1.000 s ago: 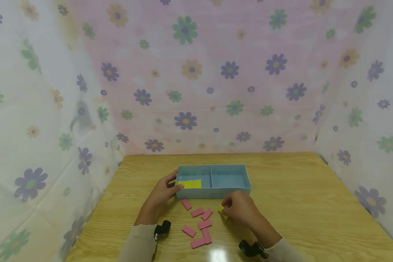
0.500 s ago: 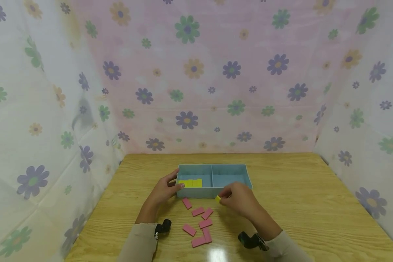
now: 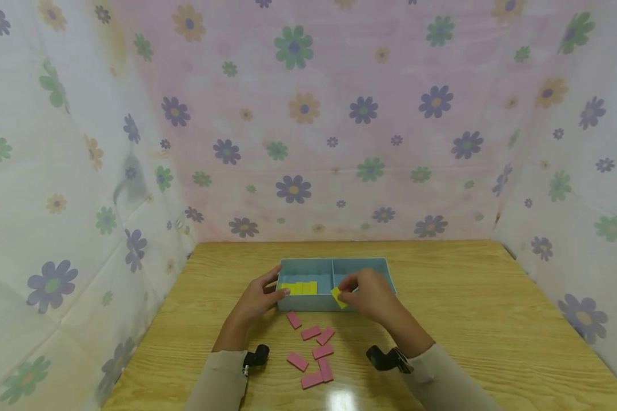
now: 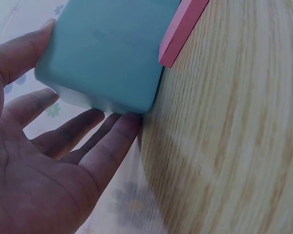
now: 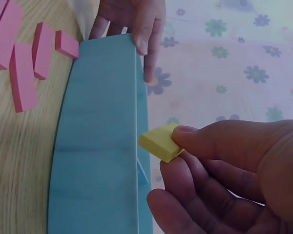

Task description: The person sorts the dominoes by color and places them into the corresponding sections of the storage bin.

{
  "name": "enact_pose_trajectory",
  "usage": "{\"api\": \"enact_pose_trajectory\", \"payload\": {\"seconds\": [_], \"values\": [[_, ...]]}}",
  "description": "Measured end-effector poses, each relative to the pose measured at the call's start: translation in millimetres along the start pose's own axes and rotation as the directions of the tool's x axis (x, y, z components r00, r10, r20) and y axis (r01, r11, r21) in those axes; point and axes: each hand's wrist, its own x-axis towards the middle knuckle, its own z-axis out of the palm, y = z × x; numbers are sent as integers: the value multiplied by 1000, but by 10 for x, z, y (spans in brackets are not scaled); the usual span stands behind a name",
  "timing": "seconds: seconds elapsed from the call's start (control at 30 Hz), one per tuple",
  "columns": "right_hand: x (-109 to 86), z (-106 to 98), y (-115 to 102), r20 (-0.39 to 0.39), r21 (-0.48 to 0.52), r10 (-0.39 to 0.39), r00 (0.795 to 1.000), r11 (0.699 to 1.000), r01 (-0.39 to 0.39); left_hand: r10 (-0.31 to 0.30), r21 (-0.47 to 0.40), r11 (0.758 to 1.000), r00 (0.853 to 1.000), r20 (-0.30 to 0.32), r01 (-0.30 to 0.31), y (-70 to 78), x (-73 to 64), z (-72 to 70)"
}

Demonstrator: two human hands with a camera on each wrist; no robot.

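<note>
Thumb and fingertips of my right hand [image 3: 371,294] pinch a yellow domino block [image 5: 160,141], held tilted above the front rim of a light blue two-compartment box [image 3: 308,303]. In the head view the block overlaps the front wall near the divider. My left hand [image 3: 257,298] rests at the box's left end. Its thumb lies over the front rim, and its fairly straight, spread fingers touch the end wall in the left wrist view. A row of yellow blocks [image 3: 299,288] lies along the front of the left compartment.
Several pink blocks [image 3: 323,351] lie scattered on the wood-grain table [image 3: 493,337] in front of the box. One pink block [image 4: 180,36] is close to its front wall. Flower-patterned cloth [image 3: 334,114] surrounds the table at the back and sides.
My right hand has lifted the yellow block from the table right of the pink blocks and carried it up and forward to the box's front rim. The left hand stays at the box's end.
</note>
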Motion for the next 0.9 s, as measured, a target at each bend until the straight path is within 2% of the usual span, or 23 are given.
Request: {"api": "enact_pose_trajectory", "payload": {"seconds": [0.27, 0.53, 0.9], "values": [[121, -24, -54, -16, 36, 23, 1000, 999, -22, 3, -10, 1000, 1000, -5, -3, 23, -3, 5], [267, -28, -88, 26, 154, 85, 996, 984, -87, -2, 3, 1000, 1000, -7, 2, 10, -2, 7], [468, -1, -103, 58, 210, 145, 988, 965, -154, -11, -11, 1000, 1000, -14, 10, 21, -12, 16]]}}
